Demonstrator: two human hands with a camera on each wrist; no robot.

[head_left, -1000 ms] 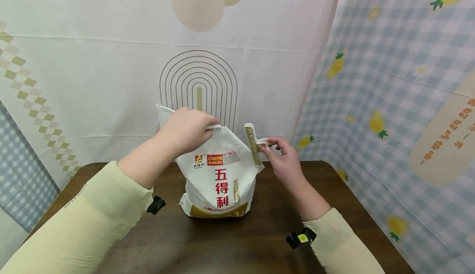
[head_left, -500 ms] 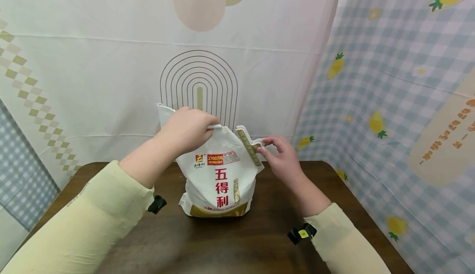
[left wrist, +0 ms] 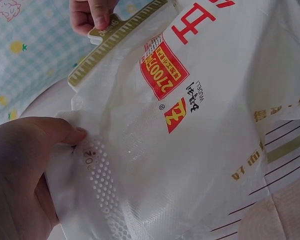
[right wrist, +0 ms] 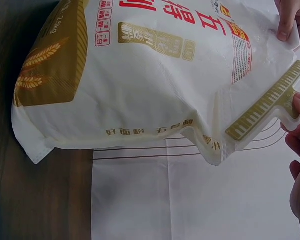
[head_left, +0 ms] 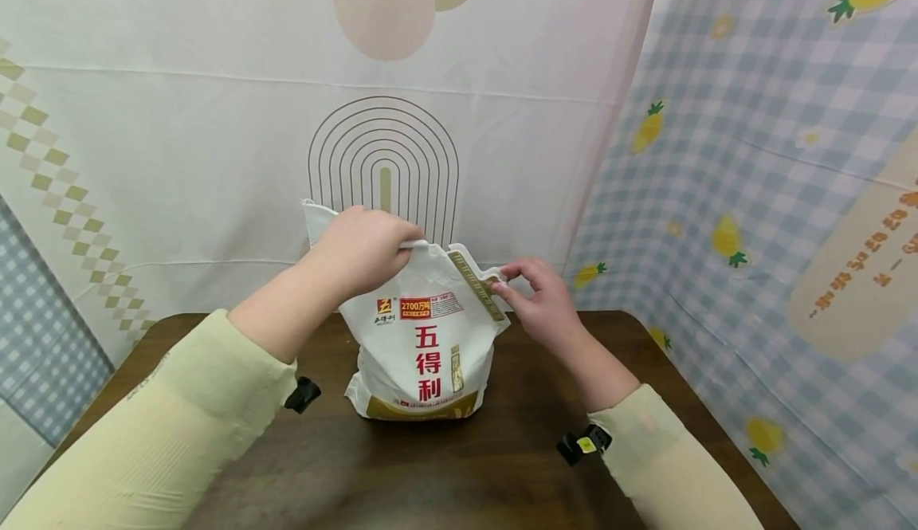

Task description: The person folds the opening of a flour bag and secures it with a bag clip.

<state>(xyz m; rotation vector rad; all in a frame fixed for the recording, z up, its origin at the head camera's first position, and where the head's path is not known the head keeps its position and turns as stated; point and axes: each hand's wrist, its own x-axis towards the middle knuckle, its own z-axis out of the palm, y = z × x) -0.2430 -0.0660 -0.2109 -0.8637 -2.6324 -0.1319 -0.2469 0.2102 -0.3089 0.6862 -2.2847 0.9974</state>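
Observation:
A white flour bag (head_left: pixel 394 355) with red lettering and a gold base stands upright on the table. My left hand (head_left: pixel 366 249) grips its folded top edge from above, the thumb (left wrist: pixel 70 132) showing against the plastic in the left wrist view. At the bag's upper right corner lies a gold and white bag clip (head_left: pixel 476 287), slanted along the sloping edge. Thumb and fingers of my right hand (head_left: pixel 541 303) pinch the clip's handle. In the right wrist view the clip's toothed bar (right wrist: pixel 267 102) crosses the bag's corner; whether its jaws are closed there I cannot tell.
The dark wooden table (head_left: pixel 430 474) extends around the bag. Behind it hangs a white printed cloth (head_left: pixel 215 155), close to the bag's back. A blue checked cloth (head_left: pixel 717 195) with pineapples hangs along the right side.
The clip has swung from nearly upright to a leftward slant and now lies along the bag's upper right edge. My right hand has shifted slightly left; the left hand and bag have stayed put.

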